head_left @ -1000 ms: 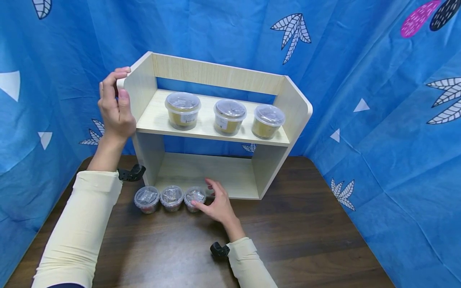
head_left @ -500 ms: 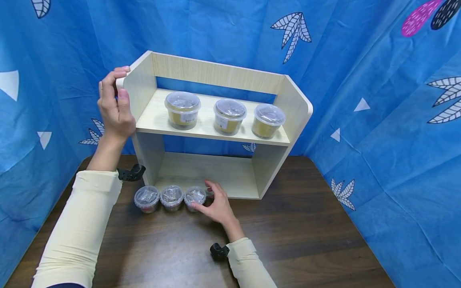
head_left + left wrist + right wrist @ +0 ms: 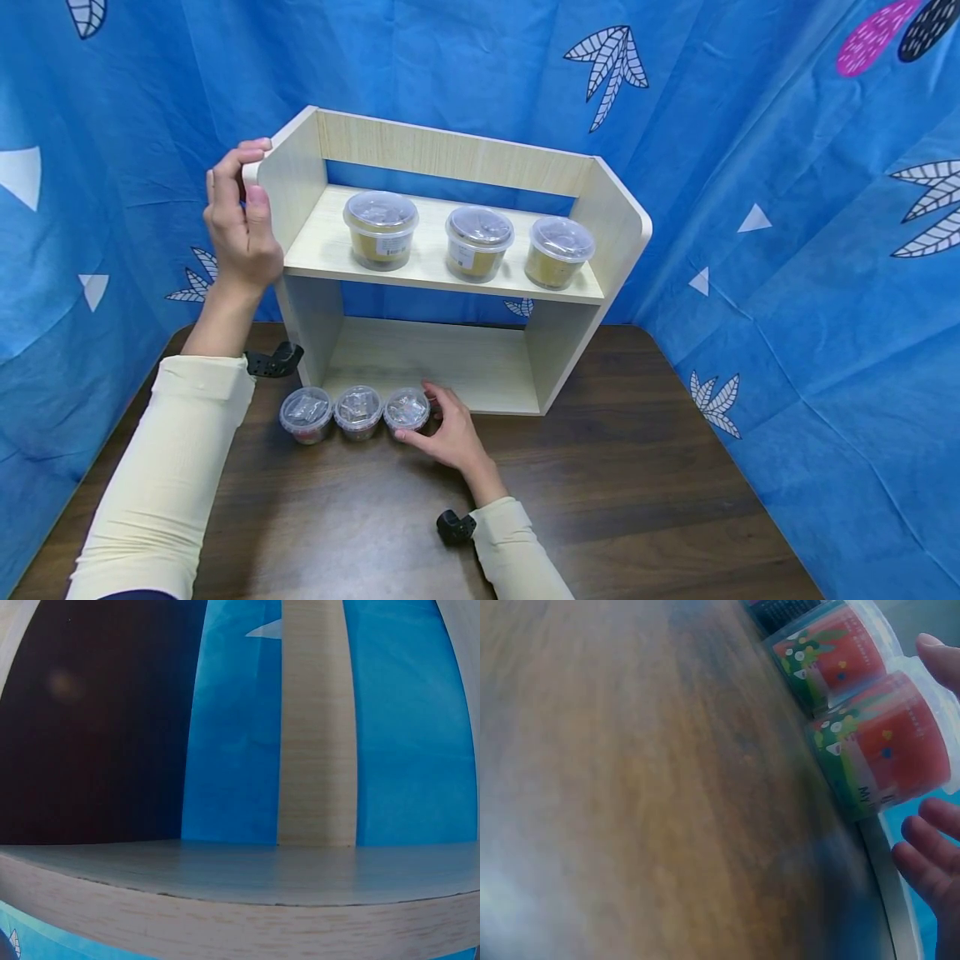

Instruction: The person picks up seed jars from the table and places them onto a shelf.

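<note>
My left hand [image 3: 243,221] grips the upper left side panel of a pale two-tier wooden shelf [image 3: 450,287], thumb on the front edge and fingers over the top. In the left wrist view, a pale board [image 3: 315,874] crosses the bottom; the hand is outside that view. My right hand [image 3: 450,433] reaches around the rightmost small lidded tub [image 3: 407,410], thumb at its front and fingers behind. In the right wrist view this tub has a red-and-green printed wall [image 3: 889,746]; the visible fingers [image 3: 930,847] are spread just off it.
Two similar small tubs [image 3: 357,412] [image 3: 306,414] stand left of it on the dark wooden table [image 3: 630,483], before the shelf's lower tier. Three larger lidded tubs with yellowish contents [image 3: 381,232] [image 3: 478,243] [image 3: 559,252] stand on the upper tier. Blue patterned cloth [image 3: 480,67] hangs behind.
My right hand's fingers and thumb have drawn in closer around the rightmost small tub. The left hand, the shelf and the tubs stay in place.
</note>
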A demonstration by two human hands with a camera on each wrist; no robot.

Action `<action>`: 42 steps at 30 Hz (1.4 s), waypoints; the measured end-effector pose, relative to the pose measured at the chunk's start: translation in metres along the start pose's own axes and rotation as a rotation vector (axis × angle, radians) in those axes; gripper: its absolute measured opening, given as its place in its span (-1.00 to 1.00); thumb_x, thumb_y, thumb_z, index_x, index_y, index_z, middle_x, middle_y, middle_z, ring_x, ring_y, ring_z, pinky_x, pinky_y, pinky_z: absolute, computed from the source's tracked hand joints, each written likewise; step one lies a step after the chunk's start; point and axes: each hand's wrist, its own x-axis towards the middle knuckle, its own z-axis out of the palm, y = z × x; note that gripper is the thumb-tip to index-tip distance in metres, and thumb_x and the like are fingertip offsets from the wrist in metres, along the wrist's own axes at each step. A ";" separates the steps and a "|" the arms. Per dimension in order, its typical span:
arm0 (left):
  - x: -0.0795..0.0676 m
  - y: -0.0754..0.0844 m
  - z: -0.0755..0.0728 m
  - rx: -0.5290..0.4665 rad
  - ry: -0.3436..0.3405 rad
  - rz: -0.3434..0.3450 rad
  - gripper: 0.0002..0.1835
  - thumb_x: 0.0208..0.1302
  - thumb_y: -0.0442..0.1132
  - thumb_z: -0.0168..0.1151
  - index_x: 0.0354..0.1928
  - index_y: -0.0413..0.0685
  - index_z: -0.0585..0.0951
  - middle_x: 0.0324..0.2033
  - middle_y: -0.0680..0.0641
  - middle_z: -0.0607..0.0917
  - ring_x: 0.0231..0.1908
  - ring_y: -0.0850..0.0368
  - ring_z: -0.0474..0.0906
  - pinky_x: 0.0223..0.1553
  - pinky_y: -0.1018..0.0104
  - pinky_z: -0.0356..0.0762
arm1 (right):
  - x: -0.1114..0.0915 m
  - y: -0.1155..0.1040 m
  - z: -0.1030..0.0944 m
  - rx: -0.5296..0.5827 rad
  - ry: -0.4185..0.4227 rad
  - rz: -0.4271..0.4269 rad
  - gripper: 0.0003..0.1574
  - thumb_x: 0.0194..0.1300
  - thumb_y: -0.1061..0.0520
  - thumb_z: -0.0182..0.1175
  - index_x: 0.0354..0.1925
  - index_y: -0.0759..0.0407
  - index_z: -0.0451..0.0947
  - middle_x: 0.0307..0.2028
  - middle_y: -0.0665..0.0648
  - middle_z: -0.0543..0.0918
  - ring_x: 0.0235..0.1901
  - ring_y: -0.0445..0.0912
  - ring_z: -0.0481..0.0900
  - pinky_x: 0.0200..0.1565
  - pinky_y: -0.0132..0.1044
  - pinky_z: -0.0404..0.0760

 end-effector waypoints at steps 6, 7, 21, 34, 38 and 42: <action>0.000 0.001 0.000 -0.004 0.001 0.001 -0.51 0.25 -0.15 -0.18 0.04 -0.43 0.42 0.13 -0.22 0.58 0.18 0.12 0.42 0.20 0.22 0.42 | -0.001 0.003 0.002 0.009 -0.025 0.032 0.01 0.00 -0.11 0.51 0.33 0.23 0.37 0.04 0.16 0.60 -0.01 -0.06 0.57 -0.05 -0.31 0.60; 0.000 0.001 0.000 -0.004 0.001 0.001 -0.51 0.25 -0.15 -0.18 0.04 -0.43 0.43 0.13 -0.21 0.58 0.18 0.13 0.42 0.20 0.22 0.42 | -0.001 0.003 0.002 0.004 -0.027 0.035 0.01 0.00 -0.11 0.50 0.33 0.23 0.37 0.04 0.16 0.60 -0.02 -0.06 0.58 -0.06 -0.32 0.60; 0.000 0.000 0.001 -0.002 -0.002 -0.004 -0.51 0.26 -0.15 -0.17 0.04 -0.43 0.42 0.13 -0.21 0.57 0.18 0.13 0.41 0.20 0.22 0.41 | -0.002 0.005 0.004 0.021 -0.051 0.049 -0.06 0.05 -0.12 0.47 0.30 0.24 0.40 -0.02 0.15 0.65 -0.11 -0.13 0.59 -0.11 -0.36 0.59; 0.000 -0.002 0.000 0.003 -0.002 -0.008 -0.52 0.25 -0.15 -0.17 0.04 -0.43 0.42 0.14 -0.22 0.57 0.18 0.14 0.42 0.21 0.20 0.41 | 0.001 0.004 0.004 0.023 -0.063 0.097 -0.09 0.04 -0.15 0.48 0.26 0.20 0.43 -0.04 0.11 0.65 -0.13 -0.16 0.59 -0.10 -0.36 0.58; 0.000 -0.003 0.000 0.000 0.001 -0.009 -0.52 0.25 -0.16 -0.17 0.03 -0.42 0.42 0.14 -0.21 0.57 0.18 0.14 0.42 0.21 0.19 0.41 | 0.001 0.002 0.003 0.029 -0.051 0.087 -0.10 0.02 -0.12 0.50 0.25 0.20 0.44 -0.05 0.11 0.66 -0.12 -0.15 0.59 -0.10 -0.35 0.59; -0.001 -0.004 0.000 0.006 0.002 -0.011 -0.54 0.25 -0.17 -0.17 0.03 -0.41 0.42 0.14 -0.19 0.58 0.18 0.14 0.43 0.21 0.19 0.42 | 0.001 0.000 0.001 0.042 -0.042 0.082 -0.10 0.01 -0.12 0.50 0.24 0.20 0.44 -0.06 0.11 0.66 -0.12 -0.14 0.59 -0.09 -0.32 0.60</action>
